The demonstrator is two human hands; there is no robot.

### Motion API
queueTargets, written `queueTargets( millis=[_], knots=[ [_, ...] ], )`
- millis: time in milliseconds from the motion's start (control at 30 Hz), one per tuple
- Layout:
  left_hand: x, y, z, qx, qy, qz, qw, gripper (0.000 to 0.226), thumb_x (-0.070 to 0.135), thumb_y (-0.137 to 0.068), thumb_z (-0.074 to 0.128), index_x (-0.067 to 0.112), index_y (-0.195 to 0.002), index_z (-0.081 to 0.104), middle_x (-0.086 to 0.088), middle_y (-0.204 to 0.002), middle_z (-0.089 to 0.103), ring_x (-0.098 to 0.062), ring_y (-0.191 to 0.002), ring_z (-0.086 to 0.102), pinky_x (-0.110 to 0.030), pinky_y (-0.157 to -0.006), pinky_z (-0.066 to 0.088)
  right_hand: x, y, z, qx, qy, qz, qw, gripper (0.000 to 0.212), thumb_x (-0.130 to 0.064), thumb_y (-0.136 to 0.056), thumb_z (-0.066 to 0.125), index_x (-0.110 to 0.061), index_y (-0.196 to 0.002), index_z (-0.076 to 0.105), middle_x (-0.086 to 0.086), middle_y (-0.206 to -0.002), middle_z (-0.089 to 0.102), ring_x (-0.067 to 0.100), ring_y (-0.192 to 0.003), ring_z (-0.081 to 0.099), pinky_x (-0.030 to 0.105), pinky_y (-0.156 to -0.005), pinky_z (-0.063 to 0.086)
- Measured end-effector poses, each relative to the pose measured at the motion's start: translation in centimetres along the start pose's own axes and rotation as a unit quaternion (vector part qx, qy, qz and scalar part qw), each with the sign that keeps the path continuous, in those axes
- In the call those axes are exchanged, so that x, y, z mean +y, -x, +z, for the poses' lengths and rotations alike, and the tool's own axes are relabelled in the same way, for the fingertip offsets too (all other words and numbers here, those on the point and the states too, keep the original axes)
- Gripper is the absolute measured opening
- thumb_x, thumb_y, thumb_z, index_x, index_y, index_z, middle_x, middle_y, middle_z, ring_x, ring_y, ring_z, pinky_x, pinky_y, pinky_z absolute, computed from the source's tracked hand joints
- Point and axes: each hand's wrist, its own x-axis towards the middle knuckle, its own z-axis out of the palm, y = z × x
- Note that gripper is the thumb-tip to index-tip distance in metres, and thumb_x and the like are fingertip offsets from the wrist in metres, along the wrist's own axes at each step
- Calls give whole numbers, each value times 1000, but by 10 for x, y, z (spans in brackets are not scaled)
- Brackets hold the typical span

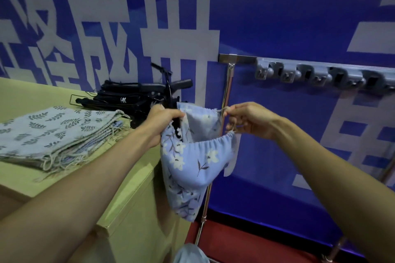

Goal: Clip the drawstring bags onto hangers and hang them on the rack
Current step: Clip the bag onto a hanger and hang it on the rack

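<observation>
A blue floral drawstring bag (190, 164) hangs open in mid-air between my hands, in front of the rack's left post. My left hand (160, 124) grips the bag's left rim together with a black clip hanger, of which only a dark part shows at the rim. My right hand (248, 121) pinches the bag's drawstring and right rim, holding the mouth open. The metal rack (228, 83) stands against the blue wall, its top bar carrying a grey strip of hooks (316, 74).
A stack of several folded grey leaf-print bags (57, 134) lies on the yellow-green table (136, 188) at left. A heap of black hangers (139, 94) sits at the table's back edge. Red floor and another pale bag (190, 254) lie below.
</observation>
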Motion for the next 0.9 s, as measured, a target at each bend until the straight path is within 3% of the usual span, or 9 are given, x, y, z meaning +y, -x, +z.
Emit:
queueTargets(
  millis=[67,200,300,433,500,600,667,767,900],
  knots=[
    [-10,2,6,-9,0,-32,999,41,5,-74,73,-9,-110,59,-30,-97,70,-36,-78,72,-47,-69,61,-14,-1,4,25,-45,-18,999,21,-10,-98,47,-6,-85,63,2,-58,49,17,-55,49,28,-60,55],
    [-21,6,16,-51,5,-74,996,45,11,-74,76,-8,-110,58,-22,-93,69,-33,-78,70,-41,-70,58,-43,-1,12,55,-155,-35,986,20,-10,-97,46,-8,-84,62,0,-58,52,13,-49,54,26,-55,55],
    [-26,9,22,-104,-7,-105,989,41,16,-81,73,-11,-110,63,-21,-86,71,-30,-71,70,-38,-70,55,-55,0,20,59,-148,-42,986,19,-10,-96,48,-7,-84,62,1,-61,55,13,-51,56,28,-56,56],
    [-33,5,27,-137,-60,-120,981,53,30,-79,75,-6,-116,60,-20,-96,74,-32,-80,72,-42,-76,57,-58,-1,26,72,-138,-47,987,17,-13,-96,51,-7,-85,62,1,-61,59,14,-52,59,32,-60,58],
    [-30,4,23,-189,-131,-127,965,72,51,-78,72,1,-127,55,-12,-114,69,-27,-99,68,-39,-86,54,-59,-1,24,90,-141,-54,984,18,-16,-96,52,-7,-84,62,2,-62,59,15,-52,59,32,-59,57],
    [-17,6,11,-298,-261,-138,908,95,75,-75,58,20,-148,35,-3,-154,35,-26,-139,38,-43,-113,32,-62,0,18,111,-164,-63,978,22,-20,-97,51,-9,-80,60,1,-60,57,14,-51,60,31,-56,56],
    [-4,5,1,-331,-292,-154,884,89,69,-82,47,13,-149,31,-11,-154,35,-29,-132,47,-39,-108,40,-66,1,14,117,-172,-70,976,24,-21,-97,50,-10,-79,60,1,-58,58,14,-51,61,30,-55,56],
    [16,-2,-4,-303,-310,-109,895,91,69,-77,49,7,-142,40,-20,-137,52,-24,-102,68,-39,-96,52,-75,2,14,117,-165,-69,977,26,-18,-99,46,-9,-79,60,1,-58,60,15,-50,62,30,-55,56],
    [31,2,17,-251,-333,16,909,78,59,-78,65,16,-141,45,-4,-141,50,-17,-121,53,-33,-99,39,-74,2,21,120,-88,-45,988,24,-16,-99,47,-8,-82,62,2,-60,62,16,-51,62,30,-56,58]
  ],
)
